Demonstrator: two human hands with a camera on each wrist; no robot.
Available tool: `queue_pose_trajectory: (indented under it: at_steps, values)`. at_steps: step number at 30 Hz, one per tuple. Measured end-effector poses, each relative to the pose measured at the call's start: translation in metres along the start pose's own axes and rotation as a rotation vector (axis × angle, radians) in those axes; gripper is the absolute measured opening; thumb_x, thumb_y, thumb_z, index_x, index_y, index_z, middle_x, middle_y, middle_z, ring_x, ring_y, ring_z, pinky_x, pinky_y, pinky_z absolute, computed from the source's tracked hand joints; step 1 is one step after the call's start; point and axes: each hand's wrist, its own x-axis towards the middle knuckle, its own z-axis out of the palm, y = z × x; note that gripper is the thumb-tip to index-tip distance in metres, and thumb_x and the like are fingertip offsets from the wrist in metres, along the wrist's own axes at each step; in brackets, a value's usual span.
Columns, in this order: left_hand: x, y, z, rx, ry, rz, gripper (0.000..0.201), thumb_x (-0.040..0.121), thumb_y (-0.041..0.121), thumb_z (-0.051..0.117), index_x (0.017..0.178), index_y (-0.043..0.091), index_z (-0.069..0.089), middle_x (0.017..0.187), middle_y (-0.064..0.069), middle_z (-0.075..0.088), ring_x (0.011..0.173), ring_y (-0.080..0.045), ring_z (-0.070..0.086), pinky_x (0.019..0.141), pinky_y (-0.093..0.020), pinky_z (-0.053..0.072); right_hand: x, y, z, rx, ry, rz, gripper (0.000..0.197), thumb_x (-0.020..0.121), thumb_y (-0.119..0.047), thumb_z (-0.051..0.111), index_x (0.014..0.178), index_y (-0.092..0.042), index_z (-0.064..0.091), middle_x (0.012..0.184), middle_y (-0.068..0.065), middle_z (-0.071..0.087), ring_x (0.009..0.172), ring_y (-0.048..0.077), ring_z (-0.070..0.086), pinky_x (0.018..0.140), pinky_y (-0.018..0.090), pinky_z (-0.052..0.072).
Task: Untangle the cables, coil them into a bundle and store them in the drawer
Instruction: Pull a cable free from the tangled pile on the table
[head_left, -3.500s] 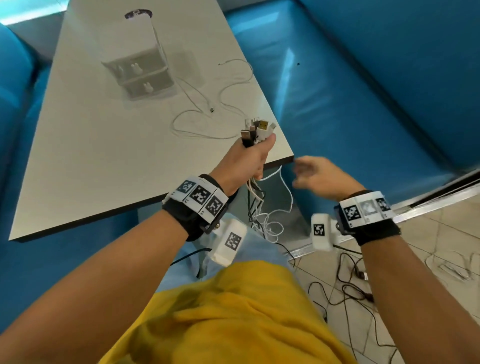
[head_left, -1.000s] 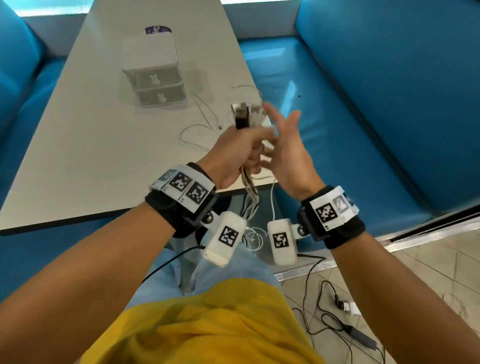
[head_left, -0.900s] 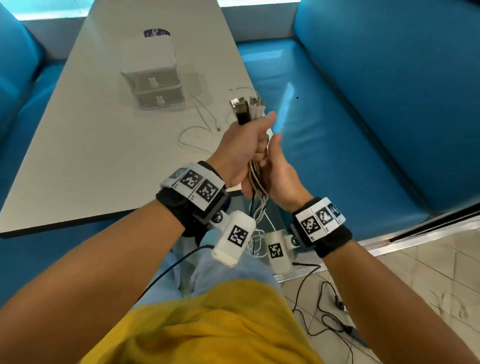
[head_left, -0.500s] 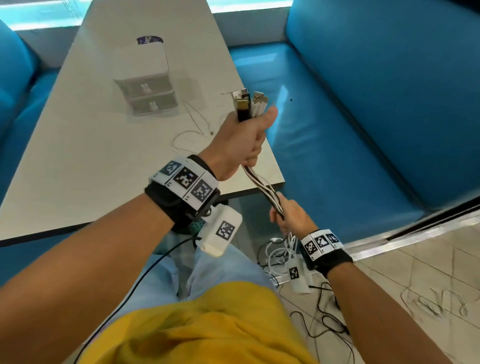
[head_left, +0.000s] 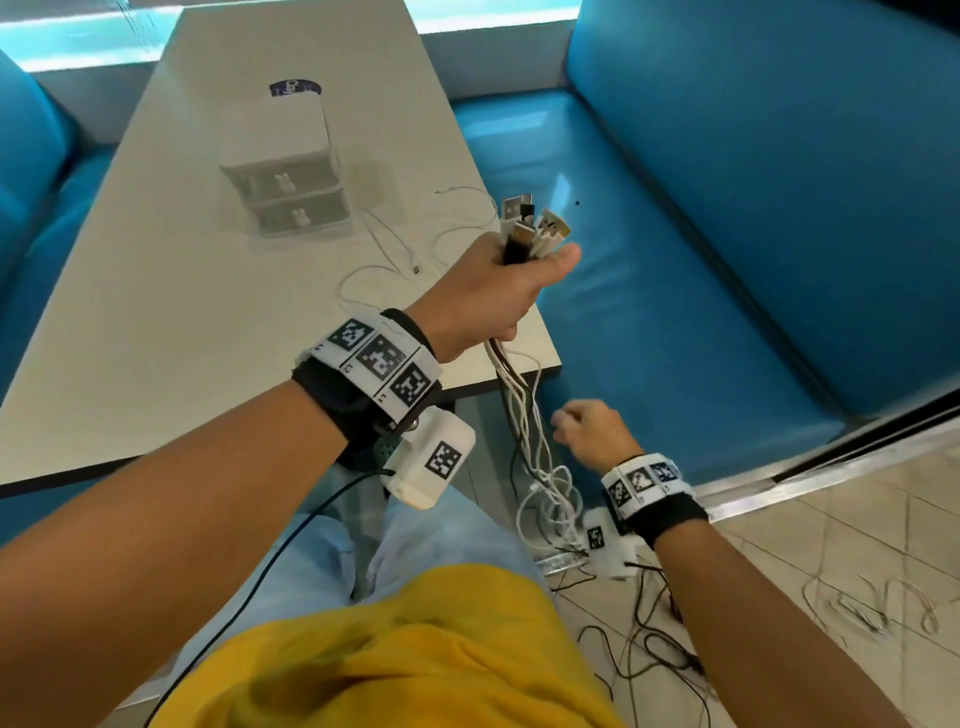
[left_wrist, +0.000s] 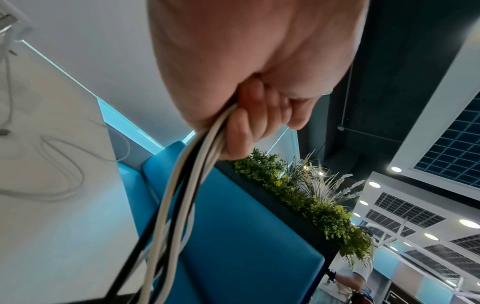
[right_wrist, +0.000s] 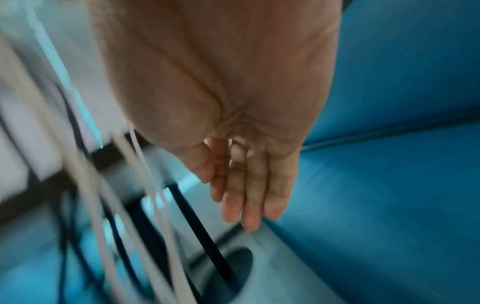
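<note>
My left hand (head_left: 496, 296) is raised over the table's near right corner and grips a bundle of white and black cables (head_left: 524, 415) just below their plugs (head_left: 530, 223). In the left wrist view its fingers (left_wrist: 249, 123) curl round the cables (left_wrist: 179, 195). The strands hang past the table edge into a loose tangle (head_left: 550, 499). My right hand (head_left: 584, 423) is low, just right of the hanging strands. In the right wrist view its fingers (right_wrist: 246, 195) are straight and hold nothing, with the blurred cables (right_wrist: 145, 195) to their left. A white two-drawer box (head_left: 285, 171) stands on the table, both drawers closed.
One thin white cable (head_left: 395, 254) lies loose on the table (head_left: 156, 312) between the box and my left hand. A blue bench seat (head_left: 701, 312) runs along the right. Black cables (head_left: 649, 623) trail over the tiled floor by my legs.
My right hand slid down the hanging cables from beside my left hand, then let go and moved slightly right. My left hand kept its grip on the plug ends.
</note>
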Motion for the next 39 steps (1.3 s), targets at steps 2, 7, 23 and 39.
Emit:
queue_pose_trajectory:
  at_steps: [2, 7, 23, 39]
  values:
    - [0.001, -0.006, 0.003, 0.015, -0.020, -0.012, 0.044, 0.096, 0.030, 0.055, 0.060, 0.023, 0.031, 0.055, 0.000, 0.020, 0.045, -0.012, 0.016, 0.042, -0.020, 0.020, -0.001, -0.025, -0.021, 0.237, 0.077, -0.025, 0.027, 0.092, -0.021, 0.054, 0.071, -0.012, 0.067, 0.068, 0.006, 0.070, 0.066, 0.021, 0.064, 0.072, 0.037, 0.053]
    - [0.001, -0.018, 0.004, 0.041, -0.021, -0.066, 0.044, 0.094, 0.025, 0.059, 0.053, 0.023, 0.045, 0.052, 0.003, 0.025, 0.041, -0.008, 0.022, 0.043, -0.022, 0.023, -0.035, -0.133, -0.086, 0.765, 0.086, -0.269, 0.037, 0.103, -0.035, 0.036, 0.098, -0.011, 0.063, 0.084, 0.013, 0.065, 0.075, 0.019, 0.063, 0.069, 0.029, 0.053]
    - [-0.016, -0.043, -0.065, 0.162, 0.207, 0.004, 0.014, 0.090, -0.001, 0.048, 0.086, 0.012, 0.050, 0.054, 0.003, 0.042, 0.046, -0.009, 0.038, 0.047, -0.027, 0.036, -0.034, -0.258, -0.057, -0.004, -0.153, -0.638, 0.042, 0.101, -0.044, 0.032, 0.116, -0.029, 0.068, 0.122, -0.004, 0.065, 0.110, 0.012, 0.059, 0.100, 0.035, 0.044]
    - [-0.035, -0.096, -0.132, -0.336, 0.425, -0.256, 0.046, 0.093, 0.021, 0.061, 0.058, 0.025, 0.031, 0.045, 0.010, 0.022, 0.038, -0.008, 0.015, 0.039, -0.021, 0.013, 0.100, -0.274, -0.027, -0.057, -0.127, -0.315, 0.065, 0.090, -0.057, 0.050, 0.143, -0.020, 0.039, 0.137, 0.004, 0.051, 0.109, 0.021, 0.057, 0.098, 0.038, 0.047]
